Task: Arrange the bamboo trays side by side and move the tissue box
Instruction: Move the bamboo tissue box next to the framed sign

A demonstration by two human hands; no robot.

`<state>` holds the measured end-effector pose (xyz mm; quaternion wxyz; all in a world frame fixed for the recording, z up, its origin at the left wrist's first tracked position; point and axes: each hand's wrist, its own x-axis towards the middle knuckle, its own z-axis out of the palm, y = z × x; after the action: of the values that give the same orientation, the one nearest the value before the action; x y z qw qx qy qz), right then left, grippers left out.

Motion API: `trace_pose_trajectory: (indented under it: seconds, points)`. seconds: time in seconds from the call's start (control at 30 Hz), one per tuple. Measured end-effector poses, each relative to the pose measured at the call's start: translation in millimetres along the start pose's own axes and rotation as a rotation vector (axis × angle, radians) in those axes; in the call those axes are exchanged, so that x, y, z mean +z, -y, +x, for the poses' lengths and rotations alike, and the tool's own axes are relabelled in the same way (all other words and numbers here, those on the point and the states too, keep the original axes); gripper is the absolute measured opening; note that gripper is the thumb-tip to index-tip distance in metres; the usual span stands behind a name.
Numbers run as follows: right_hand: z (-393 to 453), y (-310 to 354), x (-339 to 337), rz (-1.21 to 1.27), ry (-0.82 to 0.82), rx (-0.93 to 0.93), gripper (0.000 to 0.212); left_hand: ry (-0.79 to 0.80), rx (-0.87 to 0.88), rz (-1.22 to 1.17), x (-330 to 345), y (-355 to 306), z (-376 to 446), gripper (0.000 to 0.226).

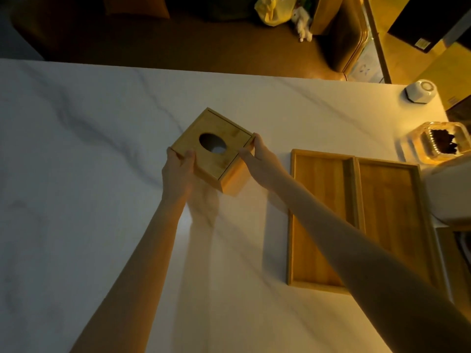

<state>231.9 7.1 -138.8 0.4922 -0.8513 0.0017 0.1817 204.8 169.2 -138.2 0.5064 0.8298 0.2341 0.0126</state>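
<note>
A: Starting nearest us, what lies by the trays?

B: The right forearm crosses the near corner of the left tray (318,220). The right tray (392,207) sits flush against it, long sides touching, both running away from us. So that half of the job looks done.

A: And the tissue box?

B: The tissue box (216,151) is left of the trays and a little beyond their far ends, well apart from them, turned cornerwise on the marble table (76,174).

A: Who has it?

B: Both. The left hand (178,169) clasps its near-left corner; the right hand (257,154) grips the right corner, the side nearer the trays.

A: Lifted?

B: Probably just off the table, going by the shadow below it, but the dim light leaves me unsure.

A: So the move turns on what?

B: Which way it goes from the trays, I'd judge.
</note>
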Motion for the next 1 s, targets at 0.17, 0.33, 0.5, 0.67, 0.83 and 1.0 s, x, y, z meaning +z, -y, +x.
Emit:
trace_pose_trajectory:
  seconds: [0.17,0.33,0.5,0.67,0.83,1.0]
  points:
    - [-8,10,-3,-0.079,-0.011,-0.028,0.030,0.008,0.057,0.170,-7,-4,-3,0.042]
    - [-23,21,-18,-0.111,-0.028,-0.026,0.033,0.001,0.127,0.205,-17,-16,-16,0.038]
    - [-53,30,-44,-0.212,-0.090,-0.072,0.036,0.023,0.230,0.202,-23,-42,-43,0.033]
    - [-111,37,-77,-0.283,-0.203,-0.108,0.040,0.051,0.352,0.180,-24,-69,-89,0.039]
    - [-184,22,-98,-0.201,-0.332,-0.110,0.036,0.122,0.473,0.159,-16,-85,-145,0.037]
    - [-250,-13,-110,-0.079,-0.405,-0.002,0.046,0.228,0.538,0.143,4,-88,-203,0.035]
